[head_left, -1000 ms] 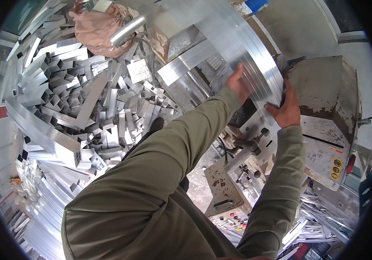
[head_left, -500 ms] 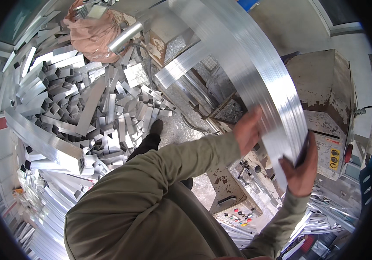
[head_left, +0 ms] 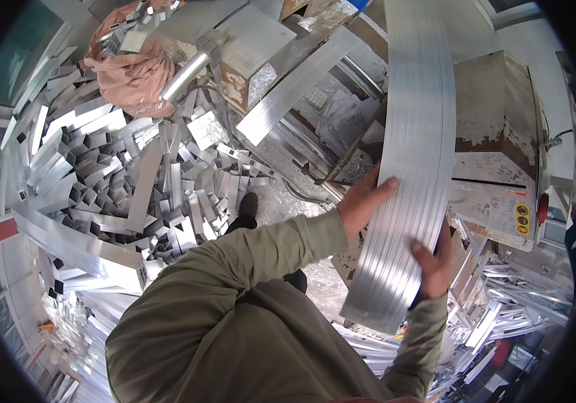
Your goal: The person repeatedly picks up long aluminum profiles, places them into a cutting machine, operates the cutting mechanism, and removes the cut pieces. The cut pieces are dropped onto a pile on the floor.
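Nearest, both hands clamp the lower end of a long aluminium profile (head_left: 412, 174). The left hand (head_left: 362, 201) lies flat on its left edge with the fingers spread over the ribbed face; the right hand (head_left: 432, 258) wraps the right edge, thumb on top, fingers hidden behind. The profile's cut end hangs just below the hands, and the length runs up and away past the top of the view, so its far end cannot be seen.

It looks stiff and light for its length, but long enough to swing and flex — a two-handed hold on the edges near one end, as here, leaves much of it cantilevered. The face is smooth and likely slippery; the cut end may be sharp.

Just behind stands a grey machine housing (head_left: 503, 134). Further left, the floor carries a heap of short aluminium offcuts (head_left: 120, 188), and beyond it a pink sack (head_left: 133, 74).
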The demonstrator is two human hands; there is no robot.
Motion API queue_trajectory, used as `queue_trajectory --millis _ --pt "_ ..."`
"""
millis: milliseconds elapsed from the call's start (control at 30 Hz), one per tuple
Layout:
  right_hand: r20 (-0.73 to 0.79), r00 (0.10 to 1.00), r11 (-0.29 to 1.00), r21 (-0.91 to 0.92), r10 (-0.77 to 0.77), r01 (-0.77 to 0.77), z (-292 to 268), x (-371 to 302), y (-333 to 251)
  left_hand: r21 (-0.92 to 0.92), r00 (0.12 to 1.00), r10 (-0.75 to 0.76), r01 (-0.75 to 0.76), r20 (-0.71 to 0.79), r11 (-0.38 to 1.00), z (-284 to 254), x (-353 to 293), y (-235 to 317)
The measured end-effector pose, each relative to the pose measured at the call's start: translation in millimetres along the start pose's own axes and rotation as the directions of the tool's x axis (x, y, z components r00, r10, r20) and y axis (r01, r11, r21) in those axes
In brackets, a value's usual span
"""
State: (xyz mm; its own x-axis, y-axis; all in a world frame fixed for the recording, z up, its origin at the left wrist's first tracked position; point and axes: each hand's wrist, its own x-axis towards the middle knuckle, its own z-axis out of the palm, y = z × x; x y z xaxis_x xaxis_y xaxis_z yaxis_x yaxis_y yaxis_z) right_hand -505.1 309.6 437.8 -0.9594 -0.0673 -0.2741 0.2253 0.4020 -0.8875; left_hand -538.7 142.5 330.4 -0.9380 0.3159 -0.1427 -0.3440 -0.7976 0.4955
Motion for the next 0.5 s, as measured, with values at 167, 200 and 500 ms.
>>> queue_trajectory --millis 167,200,500 --pt "0.102 0.990 0.797 0.588 0.095 -0.137 48 54 5 0.223 0.990 0.102 -0.121 0.095 0.967 -31 10 32" --pt "0.151 0.983 0.678 0.712 0.108 -0.184 59 61 6 0.353 0.987 0.104 -0.142 0.123 0.925 -40 3 37" --pt "0.304 0.942 0.382 0.861 0.143 -0.335 123 105 78 0.459 0.986 -0.111 0.157 -0.126 0.875 -95 -72 53"
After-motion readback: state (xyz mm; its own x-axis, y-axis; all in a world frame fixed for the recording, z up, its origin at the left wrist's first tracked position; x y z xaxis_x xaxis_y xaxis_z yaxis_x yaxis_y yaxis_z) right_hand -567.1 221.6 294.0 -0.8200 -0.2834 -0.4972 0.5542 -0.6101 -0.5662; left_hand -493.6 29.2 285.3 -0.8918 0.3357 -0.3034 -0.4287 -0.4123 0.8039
